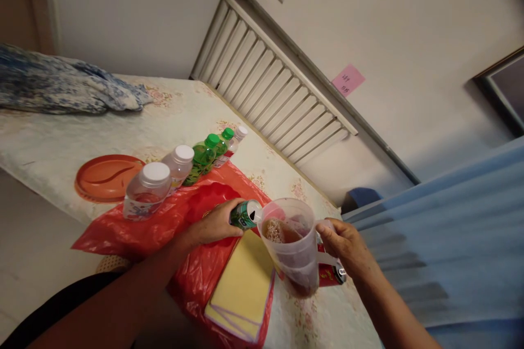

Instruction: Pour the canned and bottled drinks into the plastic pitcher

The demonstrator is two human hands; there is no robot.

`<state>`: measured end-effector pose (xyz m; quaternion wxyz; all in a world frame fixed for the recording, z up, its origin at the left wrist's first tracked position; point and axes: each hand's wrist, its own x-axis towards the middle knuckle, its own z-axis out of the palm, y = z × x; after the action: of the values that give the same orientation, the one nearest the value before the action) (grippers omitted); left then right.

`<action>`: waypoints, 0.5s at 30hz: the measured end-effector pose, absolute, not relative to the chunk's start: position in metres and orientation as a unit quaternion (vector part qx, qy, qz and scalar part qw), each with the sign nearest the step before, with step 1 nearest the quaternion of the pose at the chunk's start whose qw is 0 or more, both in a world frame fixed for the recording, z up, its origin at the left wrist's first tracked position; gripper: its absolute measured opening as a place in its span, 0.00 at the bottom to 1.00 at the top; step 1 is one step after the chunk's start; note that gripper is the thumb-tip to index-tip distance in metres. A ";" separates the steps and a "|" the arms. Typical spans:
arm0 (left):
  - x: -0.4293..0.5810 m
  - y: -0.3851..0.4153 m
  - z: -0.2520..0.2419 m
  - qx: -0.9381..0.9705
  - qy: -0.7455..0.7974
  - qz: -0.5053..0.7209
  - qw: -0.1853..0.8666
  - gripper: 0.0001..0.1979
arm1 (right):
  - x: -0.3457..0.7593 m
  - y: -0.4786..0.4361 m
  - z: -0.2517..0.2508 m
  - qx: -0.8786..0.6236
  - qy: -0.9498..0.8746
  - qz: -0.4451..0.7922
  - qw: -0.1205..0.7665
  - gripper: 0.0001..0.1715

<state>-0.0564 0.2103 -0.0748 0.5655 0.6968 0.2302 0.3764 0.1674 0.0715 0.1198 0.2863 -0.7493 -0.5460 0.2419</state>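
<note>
My left hand is wrapped round a green drink can, tipped with its mouth over the rim of a clear plastic jug. Brown foamy liquid sits inside the jug. My right hand grips the jug's handle and holds it tilted a little above the table. A red can lies on the table behind the jug, partly hidden by it.
A red plastic bag lies under a stack of yellow cloths. Several bottles with white and green caps stand in a row beside an orange plate. Blue patterned fabric lies at the far left; a radiator lines the wall.
</note>
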 end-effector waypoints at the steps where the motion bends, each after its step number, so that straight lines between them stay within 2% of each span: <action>1: -0.056 0.210 -0.075 0.698 0.229 0.376 0.565 0.32 | 0.166 0.072 0.121 -0.748 -0.551 0.240 0.283 0.29; 15: -0.058 0.211 -0.075 0.717 0.242 0.355 0.549 0.34 | 0.159 0.078 0.131 -0.755 -0.582 0.203 0.225 0.28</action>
<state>-0.0582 0.2113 -0.0752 0.5485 0.7174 0.2416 0.3551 0.1587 0.0784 0.1305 0.2250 -0.7547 -0.5820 0.2027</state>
